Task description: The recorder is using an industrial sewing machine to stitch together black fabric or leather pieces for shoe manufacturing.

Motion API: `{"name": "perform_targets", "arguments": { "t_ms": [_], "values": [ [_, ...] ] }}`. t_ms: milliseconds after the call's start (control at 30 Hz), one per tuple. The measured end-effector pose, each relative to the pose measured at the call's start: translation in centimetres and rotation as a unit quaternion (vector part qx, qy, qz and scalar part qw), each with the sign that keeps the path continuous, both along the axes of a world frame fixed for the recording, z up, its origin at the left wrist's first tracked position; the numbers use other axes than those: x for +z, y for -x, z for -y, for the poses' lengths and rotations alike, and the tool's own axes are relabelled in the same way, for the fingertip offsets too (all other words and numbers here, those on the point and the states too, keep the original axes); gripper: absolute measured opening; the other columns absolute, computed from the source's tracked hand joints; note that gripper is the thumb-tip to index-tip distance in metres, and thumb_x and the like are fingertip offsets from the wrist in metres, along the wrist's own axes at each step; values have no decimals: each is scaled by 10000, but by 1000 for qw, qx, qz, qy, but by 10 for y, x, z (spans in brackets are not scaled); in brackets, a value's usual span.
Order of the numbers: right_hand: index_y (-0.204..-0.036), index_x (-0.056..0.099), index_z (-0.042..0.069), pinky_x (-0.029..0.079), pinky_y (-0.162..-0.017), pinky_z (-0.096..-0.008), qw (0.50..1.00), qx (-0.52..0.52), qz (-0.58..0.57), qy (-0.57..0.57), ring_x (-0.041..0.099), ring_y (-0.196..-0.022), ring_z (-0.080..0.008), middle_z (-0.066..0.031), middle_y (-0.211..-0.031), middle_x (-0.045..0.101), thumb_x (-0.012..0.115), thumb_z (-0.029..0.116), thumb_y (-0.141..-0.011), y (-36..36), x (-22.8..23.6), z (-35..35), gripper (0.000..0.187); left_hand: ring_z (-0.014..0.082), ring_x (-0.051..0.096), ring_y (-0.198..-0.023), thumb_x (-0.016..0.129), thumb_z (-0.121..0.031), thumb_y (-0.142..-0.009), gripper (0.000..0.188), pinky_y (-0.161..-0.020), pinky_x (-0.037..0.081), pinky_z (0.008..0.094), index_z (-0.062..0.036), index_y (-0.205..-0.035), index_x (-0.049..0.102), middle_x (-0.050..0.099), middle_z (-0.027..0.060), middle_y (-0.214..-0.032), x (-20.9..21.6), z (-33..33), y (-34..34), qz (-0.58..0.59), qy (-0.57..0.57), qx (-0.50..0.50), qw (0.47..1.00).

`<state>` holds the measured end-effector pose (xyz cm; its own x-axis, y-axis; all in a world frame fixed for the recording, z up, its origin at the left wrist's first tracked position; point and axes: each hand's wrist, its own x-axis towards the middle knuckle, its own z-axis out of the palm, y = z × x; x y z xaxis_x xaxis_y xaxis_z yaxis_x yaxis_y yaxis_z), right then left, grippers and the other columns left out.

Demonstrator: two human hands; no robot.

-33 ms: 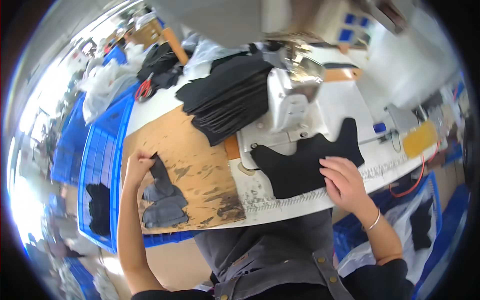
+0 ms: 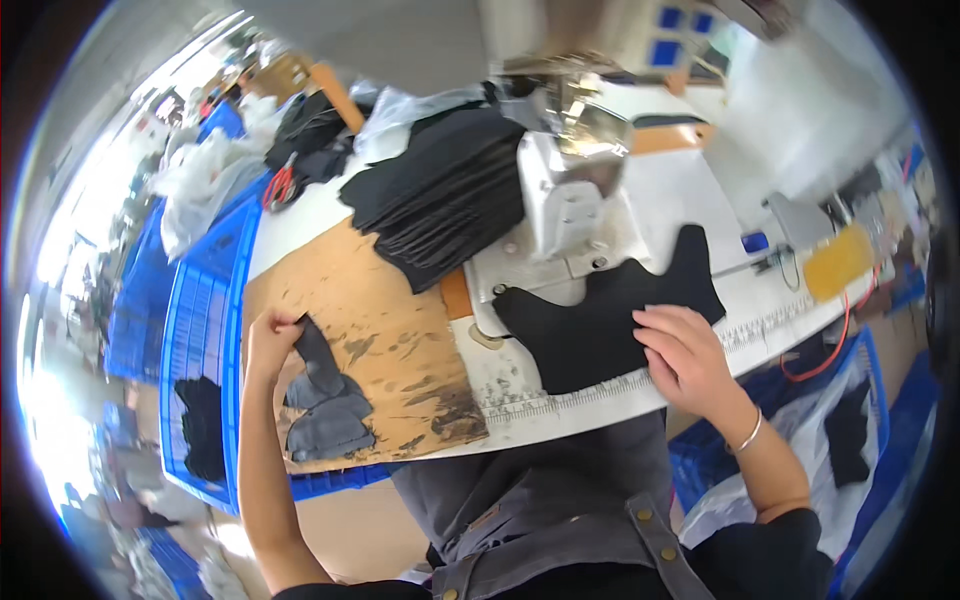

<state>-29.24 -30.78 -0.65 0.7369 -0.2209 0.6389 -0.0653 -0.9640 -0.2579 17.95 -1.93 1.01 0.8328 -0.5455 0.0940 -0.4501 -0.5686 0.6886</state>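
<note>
My left hand [image 2: 272, 342] pinches the upper tip of a dark grey fabric piece [image 2: 320, 362] over the left end of the table. Several more grey pieces [image 2: 330, 425] lie overlapped just below it. My right hand [image 2: 684, 358] rests with its fingers stretched out on the lower right edge of a wide black fabric piece [image 2: 600, 335], which has a wavy upper outline. This black piece lies flat in front of the sewing machine [image 2: 565, 205], partly over a ruler strip [image 2: 765, 330] along the table's front edge.
A stack of black cut pieces [image 2: 440, 190] lies left of the machine, beyond a stained brown board [image 2: 400, 350]. Blue crates [image 2: 240, 300] stand at the left. Red-handled scissors [image 2: 280, 187] lie at the far left; a yellow block [image 2: 838, 262] is on the right.
The view has shifted slightly, so the machine and black stack appear a little further left. Both hands keep their places on the fabric.
</note>
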Motion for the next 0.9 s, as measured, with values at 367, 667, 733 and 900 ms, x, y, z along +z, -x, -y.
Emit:
{"name": "perform_targets", "arguments": {
  "t_ms": [367,667,733,900],
  "values": [
    [-1056,628,23,525,-717,-352,987,74,127,-68,641,-836,-263,-104,-1028,653,656,-33,-650,-9,-11,-6,411,126,639,-566,572,-165,-957,164,-486,451,213,-10,-1008,557,640,73,-714,34,-16,83,-21,169,29,985],
    [-1242,507,2,500,-792,-350,965,213,41,-149,593,-986,-293,-129,-1138,573,721,56,-729,-161,55,-91,558,156,634,-895,639,-26,-856,143,-712,491,252,-6,-990,686,678,75,-1019,41,15,161,88,93,-127,984],
    [-1197,533,-1,505,-766,-347,952,247,45,-176,612,-944,-290,-139,-1091,595,722,63,-740,-199,50,-100,499,153,631,-898,643,-36,-858,146,-706,488,250,-16,-993,693,676,73,-1016,39,17,162,81,98,-112,985],
    [-1029,599,-2,515,-655,-314,908,276,-100,-298,663,-752,-242,-149,-881,655,709,67,-789,-233,48,-101,273,119,614,-878,654,-24,-856,206,-689,480,229,-23,-1062,662,660,47,-1002,35,5,156,-9,180,-115,977]
  ]
}}
